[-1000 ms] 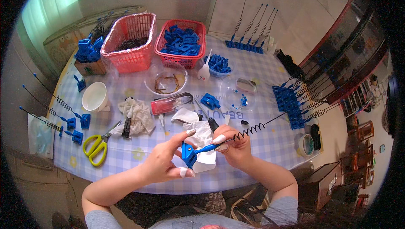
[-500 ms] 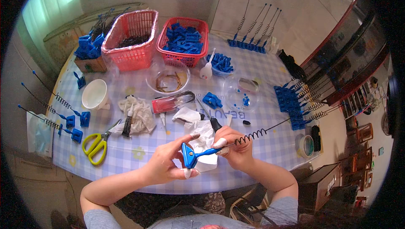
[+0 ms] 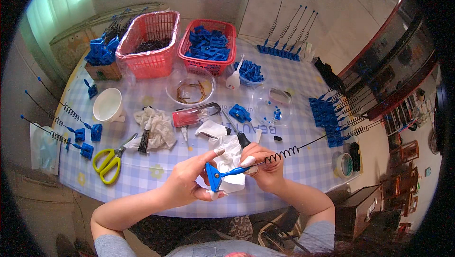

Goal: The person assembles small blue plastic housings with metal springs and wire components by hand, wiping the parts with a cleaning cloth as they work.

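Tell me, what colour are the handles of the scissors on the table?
Yellow. The scissors show clearly in the head view, at the table's left.

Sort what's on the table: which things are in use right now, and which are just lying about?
In use: left hand, right hand, blue base, coiled black antenna, white tissue.

Lying about: yellow scissors, white cup, tape roll.

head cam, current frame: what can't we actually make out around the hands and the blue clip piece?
- Head view: the joint between the blue clip and the coiled black wire is covered by the right hand.
- Left hand: its palm side and lower fingers are turned away.
- White tissue: partly behind both hands.
- Small blue bits in the clear dish: too small to identify.
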`<state>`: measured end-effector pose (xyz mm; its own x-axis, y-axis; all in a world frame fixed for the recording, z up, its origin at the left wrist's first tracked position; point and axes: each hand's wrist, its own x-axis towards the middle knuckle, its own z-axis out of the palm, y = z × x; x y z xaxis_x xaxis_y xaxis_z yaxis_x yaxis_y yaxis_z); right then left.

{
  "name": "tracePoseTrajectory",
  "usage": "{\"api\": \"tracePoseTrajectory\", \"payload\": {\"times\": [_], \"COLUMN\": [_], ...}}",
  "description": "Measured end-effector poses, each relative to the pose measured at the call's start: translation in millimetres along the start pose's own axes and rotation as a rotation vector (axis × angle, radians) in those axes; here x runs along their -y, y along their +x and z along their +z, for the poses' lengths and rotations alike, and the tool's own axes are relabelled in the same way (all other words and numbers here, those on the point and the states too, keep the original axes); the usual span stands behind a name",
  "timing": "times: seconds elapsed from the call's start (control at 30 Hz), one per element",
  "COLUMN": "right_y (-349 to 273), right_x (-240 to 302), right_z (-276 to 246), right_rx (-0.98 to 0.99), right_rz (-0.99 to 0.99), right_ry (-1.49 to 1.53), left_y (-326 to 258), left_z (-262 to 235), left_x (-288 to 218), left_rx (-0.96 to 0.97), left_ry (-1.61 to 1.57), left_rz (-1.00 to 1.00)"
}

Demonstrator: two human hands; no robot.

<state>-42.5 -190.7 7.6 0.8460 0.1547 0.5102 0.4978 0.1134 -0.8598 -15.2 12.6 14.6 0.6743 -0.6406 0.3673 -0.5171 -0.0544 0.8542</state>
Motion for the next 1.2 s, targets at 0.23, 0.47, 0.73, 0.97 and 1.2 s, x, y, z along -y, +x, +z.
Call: {"api": "tracePoseTrajectory", "payload": {"times": [0.23,0.47,0.73,0.97,1.2], "right_y": [-1,-6,-11,-10,-10], "right_x": [-1,1,-5,-10,-6], "right_z": [0,6,2,6,10], "right_rx": [0.000,-0.122,-0.066,0.004,0.058], "right_rz": [0.013,0.308,0.283,0.221,0.108], "right_ry": [-0.001,0.159,0.038,-0.210,-0.257], "left_y": [2,1,3,3,4], "left_z": [-2,8,10,8,3], "left_x": [-4,2,2,2,-2], "left_rx": [0.034,0.100,0.050,0.047,0.092], "left_ry": [0.062,-0.858,-0.782,-0.717,-0.722], "left_rz": [-0.014,-0.409,-0.445,-0.539,-0.687]}}
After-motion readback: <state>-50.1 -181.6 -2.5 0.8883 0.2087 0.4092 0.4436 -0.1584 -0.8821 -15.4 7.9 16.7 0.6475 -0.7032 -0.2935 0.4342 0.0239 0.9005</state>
